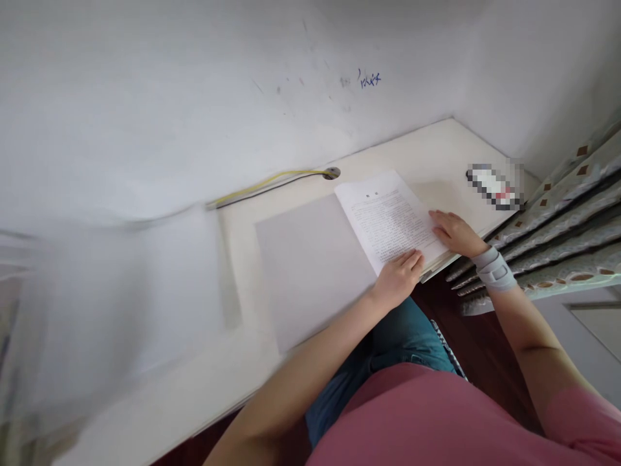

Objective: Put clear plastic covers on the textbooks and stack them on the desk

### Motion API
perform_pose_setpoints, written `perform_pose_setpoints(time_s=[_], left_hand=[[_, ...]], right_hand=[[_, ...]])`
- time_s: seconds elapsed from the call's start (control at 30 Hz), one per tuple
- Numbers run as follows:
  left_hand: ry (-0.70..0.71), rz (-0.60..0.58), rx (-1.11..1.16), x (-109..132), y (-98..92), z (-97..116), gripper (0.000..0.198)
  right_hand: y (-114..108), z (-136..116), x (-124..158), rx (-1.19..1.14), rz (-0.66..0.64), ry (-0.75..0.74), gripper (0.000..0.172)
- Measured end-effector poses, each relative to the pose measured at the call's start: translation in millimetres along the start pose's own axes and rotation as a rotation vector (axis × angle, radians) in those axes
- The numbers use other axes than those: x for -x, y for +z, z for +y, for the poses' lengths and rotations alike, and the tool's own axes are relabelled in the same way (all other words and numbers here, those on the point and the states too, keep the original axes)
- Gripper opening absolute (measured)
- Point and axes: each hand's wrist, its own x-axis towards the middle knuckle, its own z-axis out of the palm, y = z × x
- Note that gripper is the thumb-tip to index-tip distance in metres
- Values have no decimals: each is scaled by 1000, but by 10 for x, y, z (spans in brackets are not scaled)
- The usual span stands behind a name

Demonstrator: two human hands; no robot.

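Nearest, the left hand (400, 275) presses the near corner of the printed sheets (388, 217), fingers loosely bent and closed around nothing; just right, the right hand (456, 233), wrist in a grey brace (495, 267), lies flat, fingers extended, on the stack's right edge. The sheets sit at the near right edge of the desk (436, 149), top page down and none lifted, so the handling appears barely begun. Left lies a blank grey sheet (310, 265); farther, a yellow cable (272, 180) follows the wall.

Nothing I can read. Printed page (388, 220) right of centre: type too small. Blue scrawl (369, 79) on wall (145, 97), upper centre: illegible.
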Motion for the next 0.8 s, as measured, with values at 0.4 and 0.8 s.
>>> perform_pose_setpoints(time_s=[0.4,0.8], left_hand=[[-104,124,114,-62,-71,66,27],[-699,-221,25,384,-405,-436,65]], right_hand=[[-85,-13,-186,-526,128,390,49],[-108,51,-186,-634,56,443,46]])
